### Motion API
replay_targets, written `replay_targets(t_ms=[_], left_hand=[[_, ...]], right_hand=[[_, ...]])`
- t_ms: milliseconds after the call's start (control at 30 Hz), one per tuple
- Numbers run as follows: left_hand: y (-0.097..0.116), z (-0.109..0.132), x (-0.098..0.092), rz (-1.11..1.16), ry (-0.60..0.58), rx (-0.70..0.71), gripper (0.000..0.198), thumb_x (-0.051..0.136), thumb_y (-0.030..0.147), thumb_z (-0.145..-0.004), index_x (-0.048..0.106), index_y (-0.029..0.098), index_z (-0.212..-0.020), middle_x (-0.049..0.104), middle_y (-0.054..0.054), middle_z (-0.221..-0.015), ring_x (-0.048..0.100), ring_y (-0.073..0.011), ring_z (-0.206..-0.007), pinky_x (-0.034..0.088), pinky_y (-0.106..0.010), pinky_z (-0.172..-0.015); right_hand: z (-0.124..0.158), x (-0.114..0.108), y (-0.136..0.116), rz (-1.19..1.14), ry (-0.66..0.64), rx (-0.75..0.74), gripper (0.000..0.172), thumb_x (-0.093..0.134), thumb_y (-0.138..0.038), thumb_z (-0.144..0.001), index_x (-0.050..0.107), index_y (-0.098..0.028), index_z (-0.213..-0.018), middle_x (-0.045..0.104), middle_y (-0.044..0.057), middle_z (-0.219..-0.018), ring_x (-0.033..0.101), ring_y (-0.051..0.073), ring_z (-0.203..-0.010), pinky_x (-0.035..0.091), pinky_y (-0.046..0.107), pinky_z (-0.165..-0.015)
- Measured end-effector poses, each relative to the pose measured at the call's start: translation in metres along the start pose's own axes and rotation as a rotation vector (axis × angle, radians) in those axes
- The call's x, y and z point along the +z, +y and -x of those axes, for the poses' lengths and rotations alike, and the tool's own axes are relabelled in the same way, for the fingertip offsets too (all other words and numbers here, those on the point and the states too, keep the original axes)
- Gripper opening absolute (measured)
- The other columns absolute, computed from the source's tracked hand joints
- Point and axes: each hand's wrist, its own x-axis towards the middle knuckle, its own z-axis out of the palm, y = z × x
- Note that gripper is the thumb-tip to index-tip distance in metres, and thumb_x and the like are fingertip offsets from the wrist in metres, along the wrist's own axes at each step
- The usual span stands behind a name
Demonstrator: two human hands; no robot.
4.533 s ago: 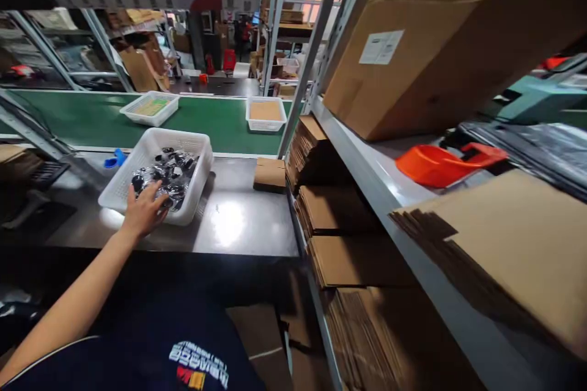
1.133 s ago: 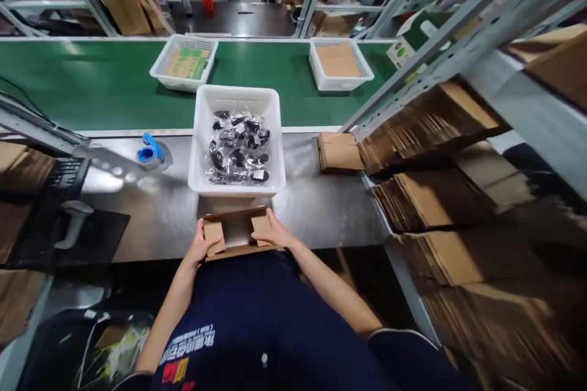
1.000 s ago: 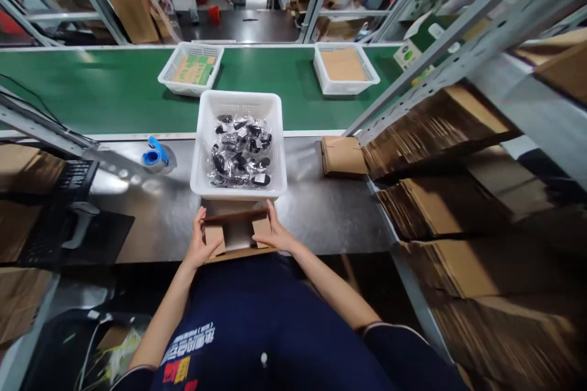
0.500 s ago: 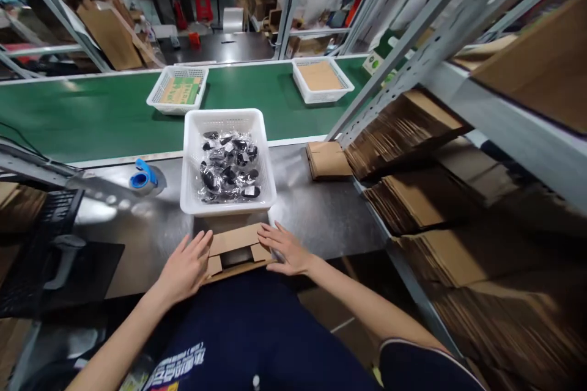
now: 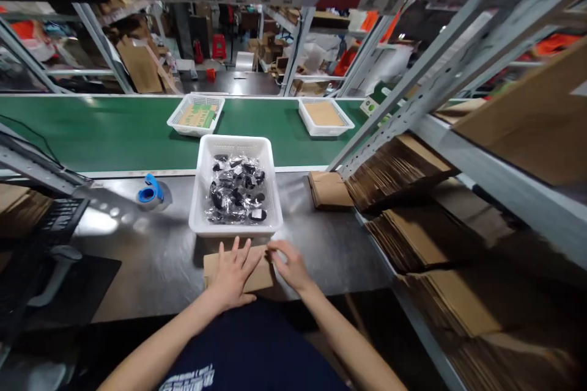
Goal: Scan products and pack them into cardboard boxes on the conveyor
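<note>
1. Left hand [image 5: 232,278] has moved from the edge onto the small brown rectangular cardboard box [image 5: 262,275], spread flat over its now covered top;
2. right hand [image 5: 290,266], fingers bent, is at its far right corner; cannot tell if gripping;
3. box lies on the shiny grey metal table [image 5: 330,250], just before the white plastic basket [image 5: 196,201].
</note>
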Motion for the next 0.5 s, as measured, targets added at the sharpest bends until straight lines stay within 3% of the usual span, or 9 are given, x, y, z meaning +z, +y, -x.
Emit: replay_targets(t_ms=[67, 167, 233, 333, 400, 500], left_hand=[[0.004, 0.0, 0.003, 0.048, -0.023, -0.034, 0.124, 0.094, 0.039, -0.071, 0.023, 0.038, -0.173, 0.007, -0.02, -0.181, 0.013, -0.0582, -0.162, 0.011, -0.09, -0.119], [-0.008, 0.012, -0.006, 0.164, -0.02, 0.042, 0.117, 0.091, 0.043, -0.074, 0.027, 0.04, -0.172, 0.019, -0.024, -0.179, 0.029, -0.0583, -0.158, 0.021, -0.088, -0.118], [-0.031, 0.032, -0.018, 0.211, 0.054, 0.06, 0.115, 0.087, 0.054, -0.077, 0.023, 0.043, -0.172, 0.021, -0.023, -0.179, 0.029, -0.0569, -0.158, 0.02, -0.089, -0.118], [-0.075, 0.088, -0.041, 0.315, 0.205, -0.077, 0.122, 0.089, 0.064, -0.07, 0.026, 0.042, -0.172, 0.024, -0.02, -0.179, 0.027, -0.0546, -0.16, 0.019, -0.085, -0.122], [-0.102, 0.138, -0.049, 0.512, 0.412, -0.231, 0.123, 0.091, 0.066, -0.066, 0.034, 0.037, -0.17, 0.03, -0.018, -0.177, 0.029, -0.0513, -0.161, 0.021, -0.076, -0.128], [-0.13, 0.209, -0.035, 1.063, 0.983, -0.491, 0.111, 0.086, 0.068, -0.073, 0.041, 0.033, -0.168, 0.053, -0.015, -0.165, 0.037, -0.043, -0.159, 0.03, -0.062, -0.132]], right_hand=[[-0.06, -0.022, -0.007, 0.077, 0.083, -0.064, 0.032, 0.057, -0.039, -0.101, 0.075, -0.025, -0.125, 0.074, 0.015, -0.128, 0.07, 0.031, -0.122, 0.058, 0.055, -0.11], [-0.173, -0.032, -0.009, 0.255, 0.085, -0.068, 0.081, 0.075, -0.055, -0.088, 0.053, -0.021, -0.158, 0.046, 0.022, -0.163, 0.048, 0.041, -0.151, 0.045, 0.06, -0.122], [-0.241, -0.013, -0.005, 0.366, -0.058, 0.054, 0.106, 0.084, -0.059, -0.077, 0.042, -0.018, -0.165, 0.03, 0.026, -0.172, 0.037, 0.049, -0.157, 0.039, 0.063, -0.125], [-0.303, 0.038, 0.004, 0.453, -0.327, 0.27, 0.116, 0.089, -0.065, -0.068, 0.045, -0.018, -0.164, 0.027, 0.031, -0.173, 0.038, 0.057, -0.153, 0.043, 0.064, -0.119], [-0.317, 0.072, 0.008, 0.52, -0.448, 0.362, 0.12, 0.09, -0.07, -0.062, 0.046, -0.022, -0.163, 0.026, 0.031, -0.173, 0.032, 0.061, -0.155, 0.046, 0.07, -0.112], [-0.32, 0.105, 0.006, 0.649, -0.556, 0.433, 0.121, 0.09, -0.069, -0.059, 0.042, -0.035, -0.165, 0.021, 0.025, -0.177, 0.01, 0.063, -0.16, 0.047, 0.082, -0.099]])
